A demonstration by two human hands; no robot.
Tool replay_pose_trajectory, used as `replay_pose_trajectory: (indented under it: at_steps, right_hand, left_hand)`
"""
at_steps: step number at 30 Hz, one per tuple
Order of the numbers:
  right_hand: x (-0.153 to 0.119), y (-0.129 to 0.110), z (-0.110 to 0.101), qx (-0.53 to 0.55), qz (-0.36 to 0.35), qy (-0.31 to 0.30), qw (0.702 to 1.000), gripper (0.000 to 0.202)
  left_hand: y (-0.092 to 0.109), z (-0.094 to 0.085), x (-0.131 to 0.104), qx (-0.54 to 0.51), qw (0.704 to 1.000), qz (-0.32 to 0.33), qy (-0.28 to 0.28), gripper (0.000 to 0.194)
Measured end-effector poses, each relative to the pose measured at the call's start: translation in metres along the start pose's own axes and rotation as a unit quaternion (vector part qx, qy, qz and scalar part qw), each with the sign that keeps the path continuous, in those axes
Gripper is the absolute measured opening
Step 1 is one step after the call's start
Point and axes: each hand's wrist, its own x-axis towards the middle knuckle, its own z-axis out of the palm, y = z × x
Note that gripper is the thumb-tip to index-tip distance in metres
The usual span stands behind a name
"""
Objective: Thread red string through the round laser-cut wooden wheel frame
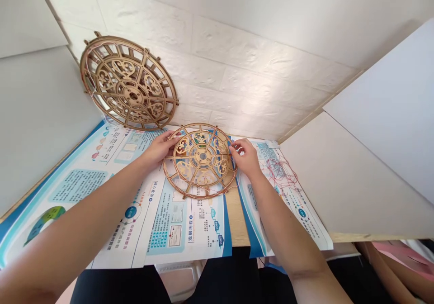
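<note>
A round gold openwork frame (202,157), with spokes and scroll patterns, is between my two hands over the printed sheets. Thin reddish wire runs along its lower rim. My left hand (162,146) grips the rim at the upper left, fingers curled behind it. At the upper right edge, my right hand (244,154) is closed with thumb and index finger pinched together at the rim; whether they hold the rim or a wire there is too small to tell. Similar gold round frames (134,95) lean in a stack against the wall at the left, with wires along their edge.
Printed paper sheets (129,218) cover the wooden tabletop (239,218). A tangle of thin red and white wire (281,173) lies at the right. White panels (366,182) enclose both sides, and a pale brick-patterned wall (237,68) stands behind. Part of another person (396,272) shows at lower right.
</note>
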Motion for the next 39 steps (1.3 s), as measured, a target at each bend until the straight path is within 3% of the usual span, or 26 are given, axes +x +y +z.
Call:
replay_pose_trajectory:
  at_steps: [5, 8, 13, 17, 22, 29, 39]
  right_hand:
    - [-0.003, -0.003, -0.004, -0.012, -0.065, -0.107, 0.992, 0.024]
    - [-0.007, -0.009, 0.001, -0.042, -0.065, -0.131, 0.988, 0.028]
    - [-0.011, -0.016, 0.016, -0.065, -0.070, -0.077, 0.993, 0.015]
    - [-0.011, -0.015, 0.020, -0.050, -0.085, -0.069, 0.993, 0.002]
    - [-0.009, -0.016, 0.014, -0.029, -0.073, -0.010, 0.997, 0.008]
    - [-0.005, -0.012, 0.007, -0.006, 0.040, 0.078, 0.996, 0.015]
    - [-0.005, -0.010, 0.003, 0.115, 0.115, 0.073, 0.984, 0.021]
  left_hand:
    - [0.004, -0.006, 0.005, -0.052, 0.998, -0.031, -0.027, 0.016]
    - [0.005, -0.006, 0.005, -0.057, 0.997, -0.039, -0.028, 0.019]
    - [0.004, -0.005, 0.005, -0.050, 0.998, -0.043, -0.023, 0.018]
    - [0.002, -0.007, 0.009, -0.045, 0.997, -0.045, -0.034, 0.022]
    - [0.002, -0.007, 0.008, -0.045, 0.997, -0.052, -0.040, 0.022]
    - [0.002, -0.007, 0.006, -0.049, 0.996, -0.055, -0.057, 0.021]
    - [0.010, -0.002, -0.002, -0.045, 0.996, -0.066, -0.043, 0.022]
